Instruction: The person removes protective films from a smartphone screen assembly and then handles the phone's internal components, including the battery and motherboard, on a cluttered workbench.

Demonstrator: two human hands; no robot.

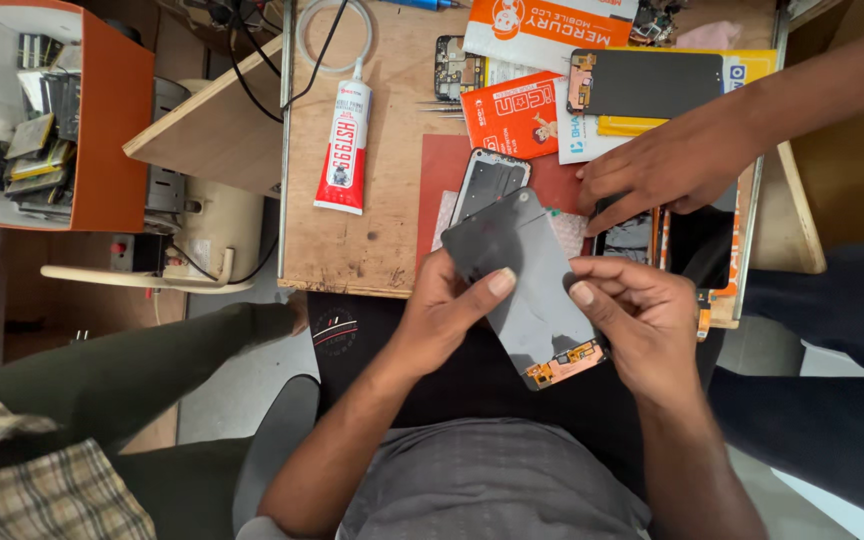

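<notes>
Nearest, a grey screen panel [524, 290] is held tilted above the lap, just off the worktop [382, 180] edge. It is gripped at its left edge by the left hand [447, 310], thumb laid across its face, and pinched at its right edge by the right hand [637, 320]. Beyond, a phone frame [492, 180] lies on a red mat [437, 190], beside a glue tube [345, 150]. Farther right, another person's hand [662, 165] is pressed on a dark phone [697, 245].

Three hands show: the person's left hand [444, 315] and right hand [635, 315], and one co-worker's hand [657, 165]. One screen [527, 285] is held. On the tabletop [387, 215]: one glue tube [345, 145], one phone frame [489, 183], one dark panel [647, 82]. One orange bin [102, 120].
</notes>
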